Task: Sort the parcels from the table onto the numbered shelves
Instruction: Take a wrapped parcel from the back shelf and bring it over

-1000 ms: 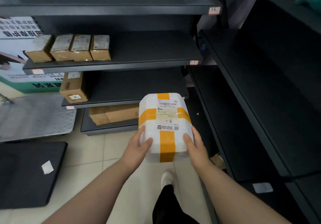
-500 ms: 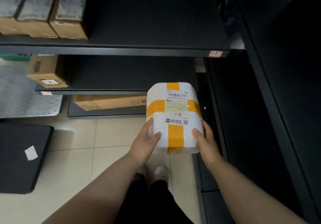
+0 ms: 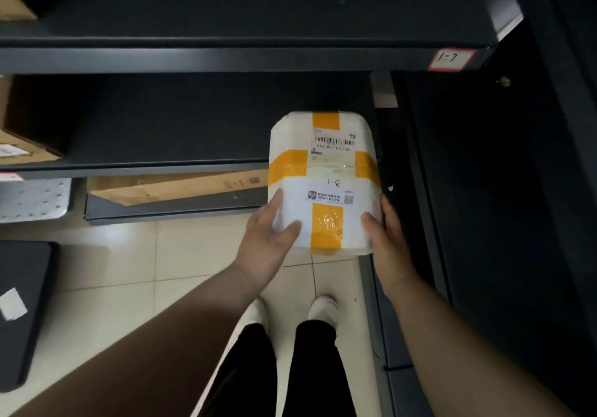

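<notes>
Shelving (image 3: 193, 61) has climbed my view, tag 1-7 (image 3: 450, 59) overhead; left hand (image 3: 268, 242) and right hand (image 3: 387, 238) clamp the 1-8 parcel (image 3: 323, 174), nearly home I reckon.

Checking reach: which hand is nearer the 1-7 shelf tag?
Right. The right hand grips the parcel at its right edge, below the 1-7 tag; the left hand holds the left edge, farther away.

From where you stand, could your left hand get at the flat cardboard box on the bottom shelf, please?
Probably not yet: the left hand and right hand both hold the white parcel. Freed, it likely could: nothing stands in front of the flat cardboard box.
</notes>
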A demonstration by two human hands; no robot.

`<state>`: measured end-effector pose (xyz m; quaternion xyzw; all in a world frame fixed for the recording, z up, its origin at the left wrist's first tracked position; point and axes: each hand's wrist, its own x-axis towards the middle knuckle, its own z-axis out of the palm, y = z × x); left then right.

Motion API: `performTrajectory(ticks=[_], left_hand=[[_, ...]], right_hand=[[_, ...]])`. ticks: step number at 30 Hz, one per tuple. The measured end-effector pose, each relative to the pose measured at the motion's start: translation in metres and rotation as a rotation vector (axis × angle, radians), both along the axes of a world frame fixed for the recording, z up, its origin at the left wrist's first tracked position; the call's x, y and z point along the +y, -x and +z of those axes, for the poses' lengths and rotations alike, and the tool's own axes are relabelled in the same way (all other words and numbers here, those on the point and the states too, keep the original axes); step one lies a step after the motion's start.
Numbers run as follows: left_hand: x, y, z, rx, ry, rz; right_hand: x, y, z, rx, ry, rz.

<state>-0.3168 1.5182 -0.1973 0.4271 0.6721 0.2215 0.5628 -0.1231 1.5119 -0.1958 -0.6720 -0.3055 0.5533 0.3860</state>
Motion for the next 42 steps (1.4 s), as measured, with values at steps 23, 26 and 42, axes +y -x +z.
performTrajectory(ticks=[23, 26, 42], left_hand=[[0.073, -0.045, -0.061, 0.832, -0.646, -0.651], [0.07, -0.048, -0.074, 0.86, -0.651, -0.802], [0.197, -0.046, -0.077, 0.854, -0.582, -0.835]], right_hand=[[0.059, -0.049, -0.072, -1.209, -0.468, 0.909], [0.051, -0.049, -0.09, -1.263, -0.436, 1.037], [0.186, -0.039, -0.068, -1.371, -0.206, 0.965]])
